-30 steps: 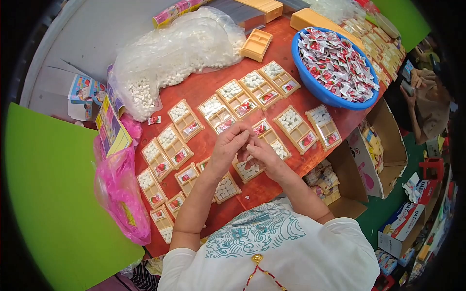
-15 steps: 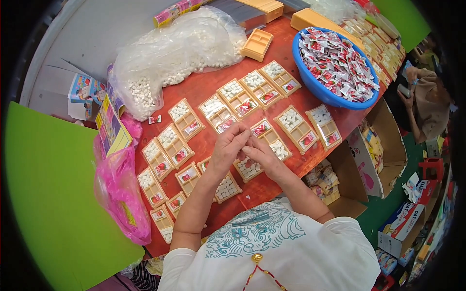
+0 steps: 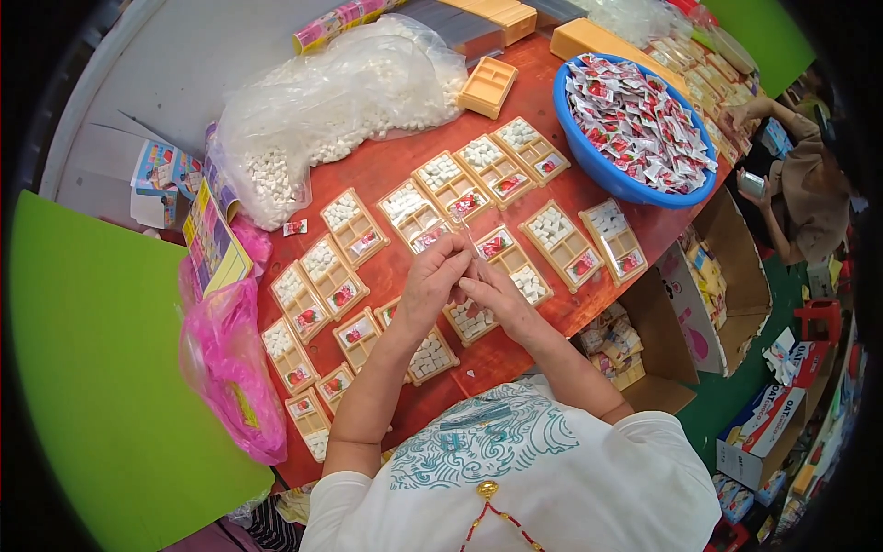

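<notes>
My left hand point(image 3: 438, 281) and my right hand point(image 3: 497, 293) meet over the middle of the table, both closed with fingertips pinched together. A thin clear piece point(image 3: 468, 237), seemingly plastic, sticks up from between the fingers; the rest of it is hidden. Around and beneath the hands lie several cream compartment trays point(image 3: 549, 241). They hold small white pieces point(image 3: 552, 224) in one part and a strawberry-printed sachet point(image 3: 583, 267) in another. My hands partly cover the nearest trays.
A blue basin point(image 3: 572, 147) full of sachets stands at the back right. Behind the trays lies a clear bag point(image 3: 354, 92) of white pieces, near stacked empty trays point(image 3: 488, 85). Pink plastic point(image 3: 225, 359) hangs at the left edge. A co-worker point(image 3: 814, 184) is at far right, beside cardboard boxes point(image 3: 662, 340).
My hands stay nearly in place, fingers shifting slightly; the clear piece now shows above them. At the far right, the co-worker's arm has reached toward the table and the other hand has lowered.
</notes>
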